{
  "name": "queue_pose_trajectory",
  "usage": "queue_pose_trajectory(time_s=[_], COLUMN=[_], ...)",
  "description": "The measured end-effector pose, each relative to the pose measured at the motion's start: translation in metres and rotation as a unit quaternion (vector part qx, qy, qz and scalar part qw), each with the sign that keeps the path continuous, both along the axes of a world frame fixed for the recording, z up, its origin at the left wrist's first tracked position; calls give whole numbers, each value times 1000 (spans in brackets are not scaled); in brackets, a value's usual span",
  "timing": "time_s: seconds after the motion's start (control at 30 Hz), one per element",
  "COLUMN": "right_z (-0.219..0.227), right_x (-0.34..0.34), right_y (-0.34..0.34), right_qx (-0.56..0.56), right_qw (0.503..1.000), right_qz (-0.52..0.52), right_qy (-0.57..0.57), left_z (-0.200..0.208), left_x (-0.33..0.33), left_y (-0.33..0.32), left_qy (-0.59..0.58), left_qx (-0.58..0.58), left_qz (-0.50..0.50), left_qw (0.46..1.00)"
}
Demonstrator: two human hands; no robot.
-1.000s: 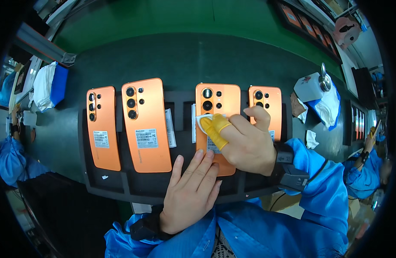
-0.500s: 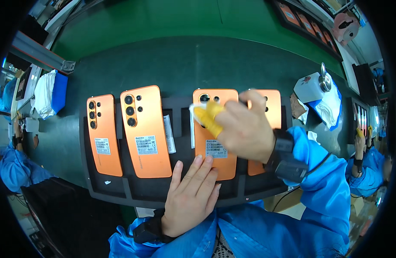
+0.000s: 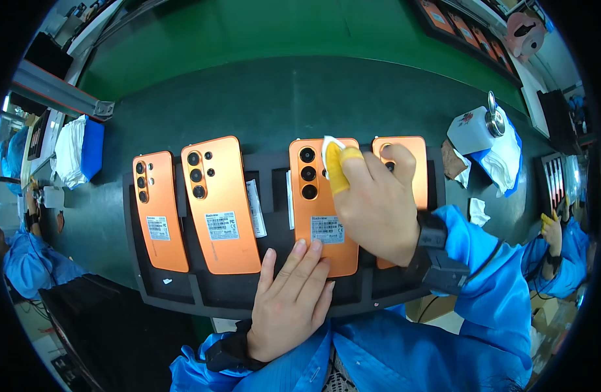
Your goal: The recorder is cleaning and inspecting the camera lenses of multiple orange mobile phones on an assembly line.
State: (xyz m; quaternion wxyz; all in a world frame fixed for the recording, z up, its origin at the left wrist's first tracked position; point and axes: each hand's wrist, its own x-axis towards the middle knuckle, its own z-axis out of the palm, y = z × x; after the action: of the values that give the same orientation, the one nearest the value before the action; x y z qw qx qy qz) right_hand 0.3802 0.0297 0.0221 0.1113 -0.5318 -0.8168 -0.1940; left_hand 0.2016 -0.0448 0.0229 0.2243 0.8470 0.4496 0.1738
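Several orange phones lie face down in a black tray [image 3: 202, 306], their camera lenses and white labels showing. On the third phone from the left [image 3: 321, 261], my left hand [image 3: 287, 307] rests flat, fingers stretched over its lower end. My right hand [image 3: 379, 209] wears yellow finger cots [image 3: 339, 173] and pinches a folded white wipe [image 3: 330, 145] beside that phone's lenses. Part of the rightmost phone [image 3: 414, 173] is hidden behind this hand. To the left lie the outermost phone [image 3: 160, 196] and the second phone [image 3: 228, 189], neither touched by my hands.
At the right stand a white pump bottle [image 3: 469, 132] and a blue box of white wipes [image 3: 503, 166], near a crumpled tissue [image 3: 478, 211]. Another blue box [image 3: 91, 145] stands left. Further phones fill a tray [image 3: 470, 42] at far right. A co-worker's hand [image 3: 552, 236] shows at right.
My right hand has slid the wipe up and to the right, uncovering the phone's column of large lenses. My left hand stays on the phone's lower end.
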Motion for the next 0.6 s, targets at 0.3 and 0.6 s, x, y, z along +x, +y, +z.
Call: queue_pose_trajectory(time_s=[0.3,0.6], right_z=[-6,1], right_x=[16,6], right_y=[-4,12], right_qx=[0,27], right_qw=[999,990], right_qz=[36,136], right_qy=[-6,8], left_z=[0,-1], left_x=[0,1], left_y=[-1,-1], left_qy=[-4,-16], left_qx=[14,13], left_qz=[0,0], left_qw=[1000,1000])
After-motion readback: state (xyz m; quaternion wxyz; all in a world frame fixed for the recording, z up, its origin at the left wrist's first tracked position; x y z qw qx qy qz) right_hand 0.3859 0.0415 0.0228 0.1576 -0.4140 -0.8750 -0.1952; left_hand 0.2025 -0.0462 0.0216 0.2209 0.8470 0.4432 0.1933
